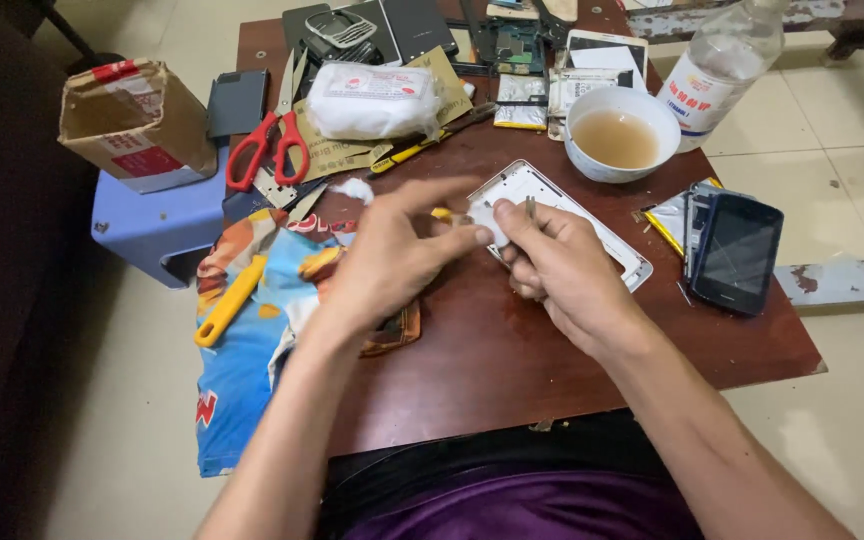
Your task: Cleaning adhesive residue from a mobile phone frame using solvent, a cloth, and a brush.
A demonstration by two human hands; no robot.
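— Over the brown table (512, 360), both hands meet above a white phone frame (552, 205) that lies flat near the middle. State of each?

— Left hand (382, 262): thumb and forefinger pinched together on a small wad of cotton (485, 218), other fingers spread loose. Right hand (562, 270): curled tight round thin metal tweezers (530, 208), tips pointing up just beside the wad. The person seems to be feeding cotton onto those tips.

— Surroundings?

— White bowl (622, 132) of cloudy brownish liquid just behind the frame; clear plastic bottle (720, 70) beside it. Dark phone (737, 255) on loose parts at the right edge. Red scissors (267, 150), a bag of cotton (372, 100), a yellow-handled tool (230, 300) on a patterned cloth (252, 340) to the left.

— Risks?

— Judgement only: the wad is small and held by its edge, so it could slip and drop onto the frame. The bowl stands close behind the right wrist; a quick reach could tip it over the parts. The tweezers' points sit near the left fingertips, so a jab is possible.
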